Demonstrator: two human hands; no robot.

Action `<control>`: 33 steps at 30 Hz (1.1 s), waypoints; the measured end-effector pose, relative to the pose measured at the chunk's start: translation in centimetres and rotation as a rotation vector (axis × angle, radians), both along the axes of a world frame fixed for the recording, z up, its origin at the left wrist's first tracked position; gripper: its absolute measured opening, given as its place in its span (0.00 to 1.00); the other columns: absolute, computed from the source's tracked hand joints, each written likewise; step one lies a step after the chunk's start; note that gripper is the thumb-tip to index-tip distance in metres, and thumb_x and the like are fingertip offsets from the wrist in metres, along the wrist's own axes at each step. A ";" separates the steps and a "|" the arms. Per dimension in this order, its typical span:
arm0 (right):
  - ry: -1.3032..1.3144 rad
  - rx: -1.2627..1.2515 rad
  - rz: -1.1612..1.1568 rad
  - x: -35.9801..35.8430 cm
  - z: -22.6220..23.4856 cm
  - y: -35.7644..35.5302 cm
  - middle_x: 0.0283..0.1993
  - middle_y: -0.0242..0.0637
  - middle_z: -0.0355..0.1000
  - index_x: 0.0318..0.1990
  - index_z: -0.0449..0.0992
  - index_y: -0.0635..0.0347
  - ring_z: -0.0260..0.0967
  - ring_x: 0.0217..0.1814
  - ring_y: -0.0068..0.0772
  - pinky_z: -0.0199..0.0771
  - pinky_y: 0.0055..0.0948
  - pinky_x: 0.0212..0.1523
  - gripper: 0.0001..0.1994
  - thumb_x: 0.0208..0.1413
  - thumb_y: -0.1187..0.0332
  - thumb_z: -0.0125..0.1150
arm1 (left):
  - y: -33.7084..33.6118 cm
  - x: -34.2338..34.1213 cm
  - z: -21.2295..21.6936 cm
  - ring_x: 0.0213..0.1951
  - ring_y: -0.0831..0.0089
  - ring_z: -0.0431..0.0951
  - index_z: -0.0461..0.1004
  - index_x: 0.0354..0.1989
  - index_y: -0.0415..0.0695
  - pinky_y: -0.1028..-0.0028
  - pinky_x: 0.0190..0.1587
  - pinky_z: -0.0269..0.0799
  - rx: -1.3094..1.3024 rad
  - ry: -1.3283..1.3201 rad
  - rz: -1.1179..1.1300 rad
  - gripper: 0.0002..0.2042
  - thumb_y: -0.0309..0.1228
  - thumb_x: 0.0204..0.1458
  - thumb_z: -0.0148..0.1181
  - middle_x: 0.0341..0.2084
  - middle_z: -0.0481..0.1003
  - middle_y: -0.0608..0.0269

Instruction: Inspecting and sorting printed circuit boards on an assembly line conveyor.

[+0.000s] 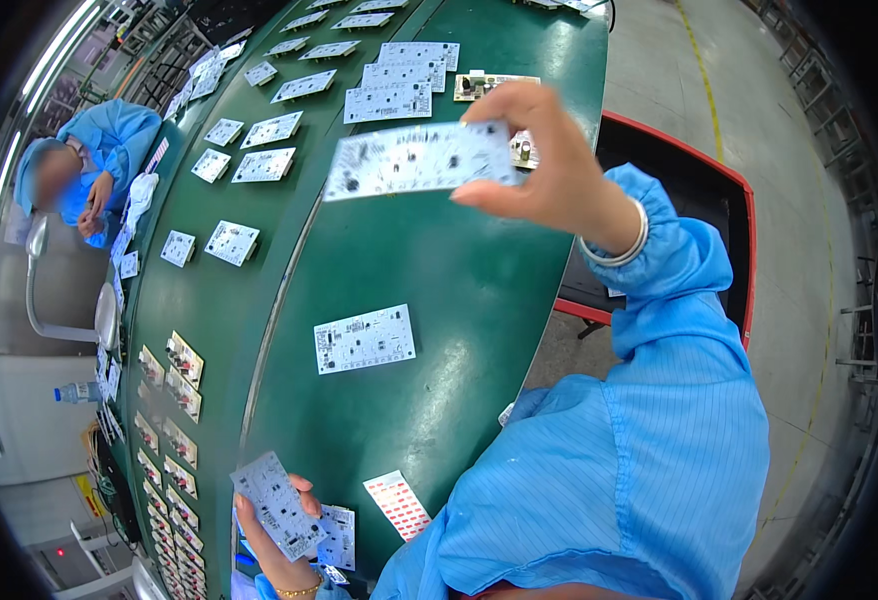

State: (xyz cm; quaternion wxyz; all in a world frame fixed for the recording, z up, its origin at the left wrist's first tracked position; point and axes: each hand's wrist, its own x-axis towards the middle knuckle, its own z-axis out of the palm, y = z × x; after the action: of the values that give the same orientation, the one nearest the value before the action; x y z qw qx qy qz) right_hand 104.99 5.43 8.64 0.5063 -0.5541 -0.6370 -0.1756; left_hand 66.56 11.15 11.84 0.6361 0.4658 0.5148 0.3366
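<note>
Half hidden, left hand pinches one board; right hand, a blurred board.

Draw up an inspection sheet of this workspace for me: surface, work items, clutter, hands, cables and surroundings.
Surface: glossy green table.
Job's things: raised circuit board, slightly blurred; lower circuit board; lone circuit board lying on the table.
Clutter: red-marked white sheet near the body.
Hands: right hand grips the raised circuit board by one end; left hand holds the lower circuit board.
Cables: apparently a thin dark cable by the table's top right corner.
Surroundings: co-worker in blue; red-rimmed black bin; grey floor.
</note>
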 end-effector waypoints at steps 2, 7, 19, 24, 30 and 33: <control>0.022 -0.184 -0.181 -1.2 -1.2 0.4 0.39 0.45 0.62 0.39 0.63 0.64 0.63 0.37 0.39 0.65 0.30 0.37 0.27 0.33 0.60 0.68 | -0.5 -0.6 0.7 0.16 0.71 0.65 0.65 0.30 0.36 0.76 0.18 0.60 0.004 -0.013 0.006 0.26 0.52 0.51 0.34 0.20 0.68 0.55; 0.037 -0.433 -0.180 -2.2 -5.7 0.1 0.34 0.45 0.63 0.39 0.63 0.65 0.61 0.34 0.43 0.62 0.35 0.37 0.26 0.36 0.56 0.63 | 0.5 -1.6 0.0 0.16 0.70 0.65 0.65 0.31 0.36 0.75 0.18 0.59 0.003 -0.025 -0.108 0.27 0.52 0.51 0.34 0.20 0.68 0.54; -0.198 -0.315 -0.239 2.6 -4.8 -0.9 0.47 0.45 0.62 0.45 0.64 0.63 0.58 0.50 0.45 0.56 0.36 0.50 0.32 0.37 0.48 0.60 | 0.7 0.0 0.0 0.17 0.70 0.65 0.62 0.43 0.40 0.75 0.18 0.60 0.007 0.005 -0.156 0.24 0.50 0.53 0.33 0.22 0.68 0.54; 0.011 -0.395 -0.404 10.2 -6.3 -1.5 0.52 0.47 0.58 0.50 0.60 0.62 0.53 0.55 0.47 0.50 0.38 0.55 0.36 0.36 0.46 0.59 | 0.4 1.0 0.3 0.16 0.71 0.64 0.62 0.41 0.40 0.76 0.18 0.59 0.006 -0.003 -0.108 0.24 0.50 0.53 0.33 0.22 0.69 0.54; -0.261 -0.709 -0.302 11.9 -8.3 0.2 0.58 0.49 0.49 0.56 0.53 0.61 0.41 0.62 0.49 0.41 0.41 0.59 0.42 0.37 0.41 0.55 | 0.3 2.1 2.9 0.23 0.73 0.68 0.64 0.39 0.37 0.78 0.25 0.64 -0.146 0.065 -0.153 0.24 0.48 0.53 0.35 0.25 0.70 0.58; -0.199 -0.746 -0.297 12.9 -8.3 1.2 0.59 0.45 0.50 0.54 0.57 0.59 0.42 0.62 0.46 0.41 0.41 0.58 0.37 0.40 0.42 0.53 | 0.0 2.2 2.7 0.23 0.73 0.68 0.64 0.39 0.36 0.78 0.25 0.64 -0.124 0.074 -0.157 0.23 0.47 0.53 0.34 0.25 0.70 0.57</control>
State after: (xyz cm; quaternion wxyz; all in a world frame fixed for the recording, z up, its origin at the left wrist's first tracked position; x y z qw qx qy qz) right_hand 117.88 6.66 0.31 0.1759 -0.7660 -0.6158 -0.0564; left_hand 68.77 11.14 14.57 0.6687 0.4767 0.5195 0.2359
